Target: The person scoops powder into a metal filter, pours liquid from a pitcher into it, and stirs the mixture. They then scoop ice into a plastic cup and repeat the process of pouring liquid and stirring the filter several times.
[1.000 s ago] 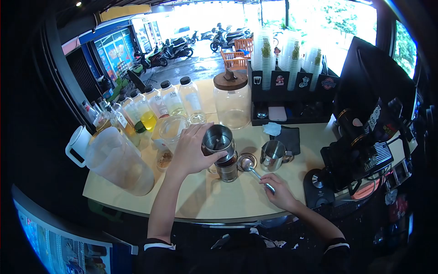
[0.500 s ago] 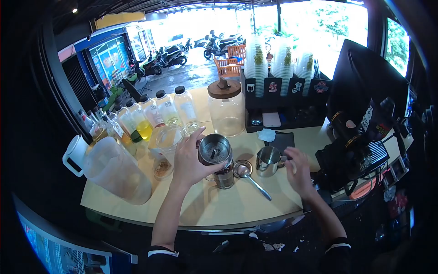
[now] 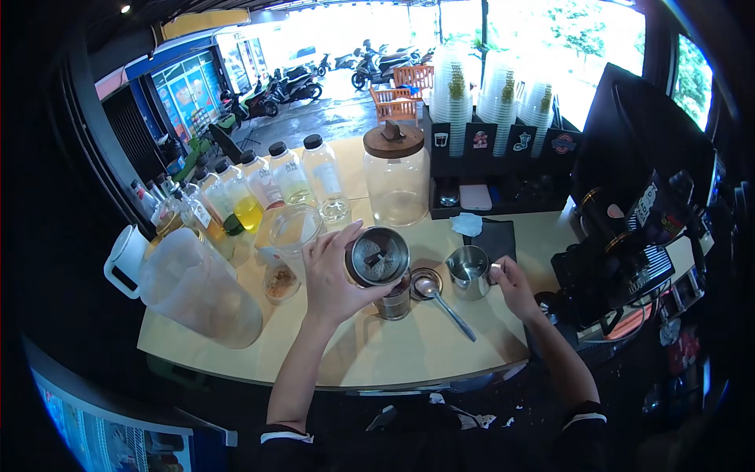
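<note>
My left hand [image 3: 334,279] is wrapped round a round metal cup with a perforated inside [image 3: 379,255], held tilted above the counter. Beneath it, partly hidden, a glass container with a metal base [image 3: 393,306] stands on the counter. My right hand [image 3: 515,289] has its fingers closed on the handle of a steel pitcher [image 3: 469,271], which rests on the counter. Between the two lies a metal spoon [image 3: 454,315], its bowl over a small round dish [image 3: 425,278].
Several capped bottles [image 3: 291,179], a large plastic jug [image 3: 200,291] and a small dish of brown powder [image 3: 280,282] stand left. A lidded glass jar [image 3: 395,185] and cup holder [image 3: 503,149] stand behind. Dark equipment [image 3: 613,275] is at the right.
My right hand has closed on the pitcher's handle; its fingers were beside it before. My left hand still holds the metal cup. The view has shifted slightly.
</note>
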Action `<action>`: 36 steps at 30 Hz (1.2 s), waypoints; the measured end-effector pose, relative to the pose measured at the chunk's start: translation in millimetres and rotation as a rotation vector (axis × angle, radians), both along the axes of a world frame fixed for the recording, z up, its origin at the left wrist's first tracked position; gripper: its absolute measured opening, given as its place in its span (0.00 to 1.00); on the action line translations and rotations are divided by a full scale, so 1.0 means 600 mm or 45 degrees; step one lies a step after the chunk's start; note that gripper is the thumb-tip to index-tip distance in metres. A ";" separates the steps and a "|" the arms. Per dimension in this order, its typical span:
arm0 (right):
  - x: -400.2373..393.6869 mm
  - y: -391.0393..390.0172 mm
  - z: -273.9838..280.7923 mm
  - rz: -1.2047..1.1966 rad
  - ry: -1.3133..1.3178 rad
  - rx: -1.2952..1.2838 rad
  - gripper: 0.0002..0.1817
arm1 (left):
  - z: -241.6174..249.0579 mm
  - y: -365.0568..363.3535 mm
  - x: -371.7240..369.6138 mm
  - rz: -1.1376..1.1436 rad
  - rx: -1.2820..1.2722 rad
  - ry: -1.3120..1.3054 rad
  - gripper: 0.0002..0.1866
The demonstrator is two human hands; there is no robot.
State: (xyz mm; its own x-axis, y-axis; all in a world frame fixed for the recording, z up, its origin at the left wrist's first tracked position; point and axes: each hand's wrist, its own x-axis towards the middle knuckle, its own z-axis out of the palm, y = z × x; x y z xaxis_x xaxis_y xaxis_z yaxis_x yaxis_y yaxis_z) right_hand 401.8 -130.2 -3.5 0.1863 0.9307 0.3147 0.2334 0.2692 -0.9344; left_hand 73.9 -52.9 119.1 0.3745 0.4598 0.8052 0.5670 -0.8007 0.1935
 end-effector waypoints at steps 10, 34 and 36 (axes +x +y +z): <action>-0.079 -0.013 0.237 0.094 -0.128 0.208 0.06 | -0.012 0.000 -0.001 -0.026 0.033 -0.010 0.50; -0.181 0.030 0.384 0.153 -0.547 0.230 0.12 | -0.005 -0.013 0.015 -0.023 -0.020 -0.026 0.48; -0.179 0.033 0.382 0.156 -0.549 0.221 0.12 | -0.005 -0.013 0.015 -0.011 -0.007 -0.016 0.49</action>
